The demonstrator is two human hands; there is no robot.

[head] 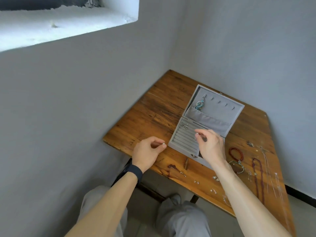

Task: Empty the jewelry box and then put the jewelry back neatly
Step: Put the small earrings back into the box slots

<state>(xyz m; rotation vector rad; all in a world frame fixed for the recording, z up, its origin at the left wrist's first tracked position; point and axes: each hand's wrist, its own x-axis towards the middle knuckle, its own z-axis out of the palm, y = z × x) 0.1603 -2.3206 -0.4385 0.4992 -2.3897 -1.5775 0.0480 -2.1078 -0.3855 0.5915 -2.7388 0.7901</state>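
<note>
A grey velvet jewelry box [220, 130] lies open on the wooden table [153, 113]. Blue dangling earrings [199, 105] hang from a hook in its lid, and small silver earrings [185, 126] sit in the ring rolls. My left hand [148, 152] pinches a small pearl-like earring [163, 144] just left of the box. My right hand [209, 144] hovers over the ring rolls and pinches a small silver piece [197, 133]. A red bead bracelet [236, 153], a green bracelet [237, 165], a dark red necklace [258, 178] and thin silver chains [271, 175] lie on the table at the right.
Several small earrings [214, 184] and a brown clip [186, 163] lie along the table's near edge. The table stands in a corner between grey walls. My knees in grey trousers [177, 219] are below the table's edge. A black band [135, 171] is on my left wrist.
</note>
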